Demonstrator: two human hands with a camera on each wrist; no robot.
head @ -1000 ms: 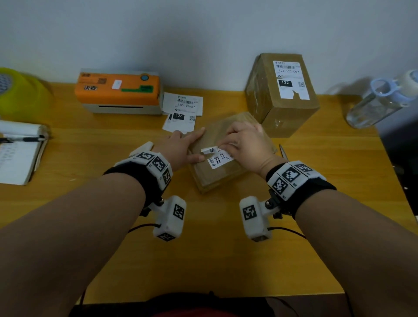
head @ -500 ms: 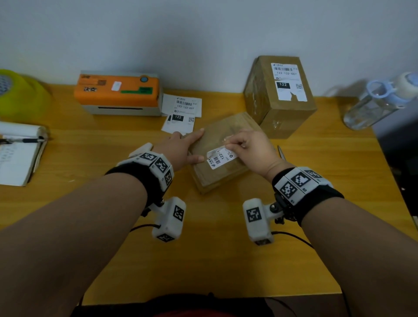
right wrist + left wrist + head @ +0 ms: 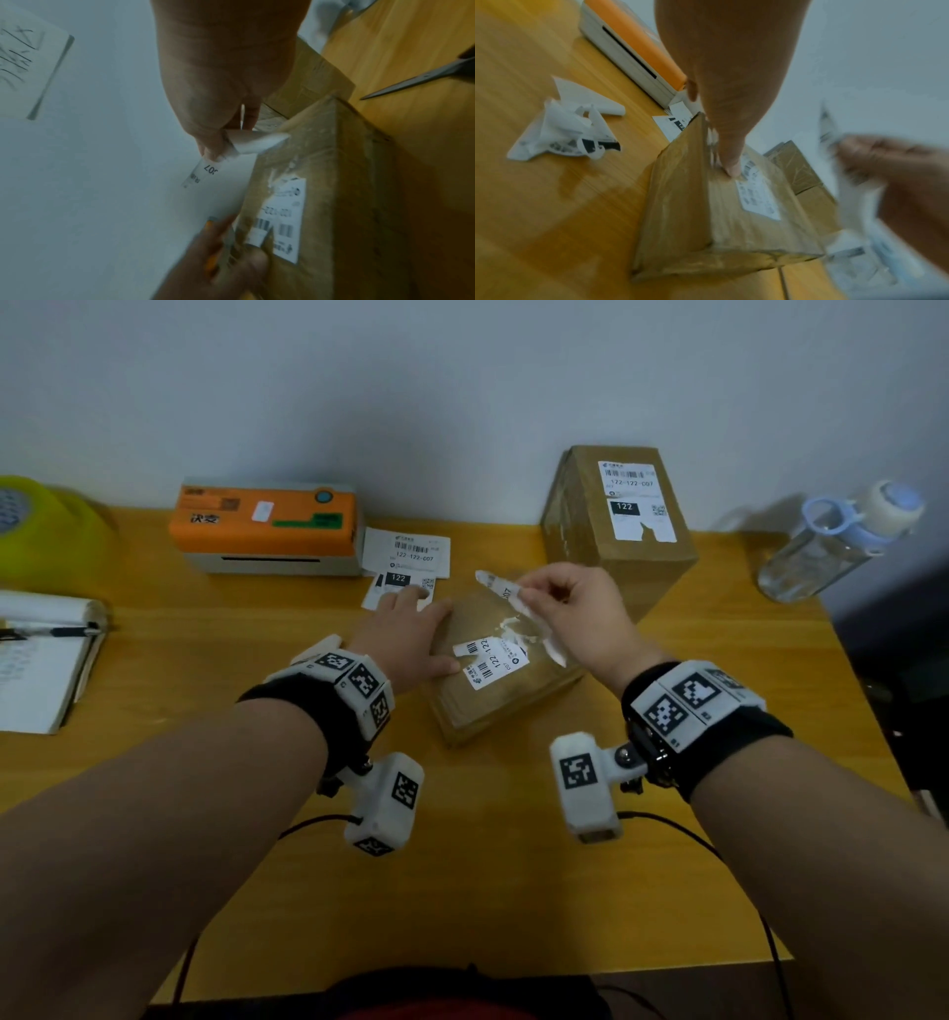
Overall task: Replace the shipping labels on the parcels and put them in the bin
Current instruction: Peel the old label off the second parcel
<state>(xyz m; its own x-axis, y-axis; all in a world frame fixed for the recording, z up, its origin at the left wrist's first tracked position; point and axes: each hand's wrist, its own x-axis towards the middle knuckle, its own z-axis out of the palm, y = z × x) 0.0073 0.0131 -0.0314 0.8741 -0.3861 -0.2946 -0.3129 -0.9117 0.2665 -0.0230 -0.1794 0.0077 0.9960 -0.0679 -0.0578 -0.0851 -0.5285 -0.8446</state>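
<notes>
A flat brown parcel (image 3: 506, 698) lies on the wooden table (image 3: 462, 865) in front of me. Part of its old white label (image 3: 488, 662) still sticks to the top, with a torn edge. My right hand (image 3: 565, 603) is raised above the parcel's far end and pinches a torn-off strip of that label (image 3: 506, 595) (image 3: 218, 160). My left hand (image 3: 411, 634) lies flat on the parcel's left edge, thumb (image 3: 731, 166) on top, and presses it down. A taller brown parcel (image 3: 616, 531) with a torn label stands at the back.
An orange label printer (image 3: 267, 526) sits at the back left with printed labels (image 3: 405, 557) beside it. Crumpled label scraps (image 3: 564, 132) lie left of the parcel. Scissors (image 3: 416, 81) lie to its right. A water bottle (image 3: 832, 541), a notebook (image 3: 36, 660) and a yellow object (image 3: 41, 526) line the edges.
My right hand has risen from the parcel's top and moved back, tearing a strip off the label. The left hand stays on the parcel.
</notes>
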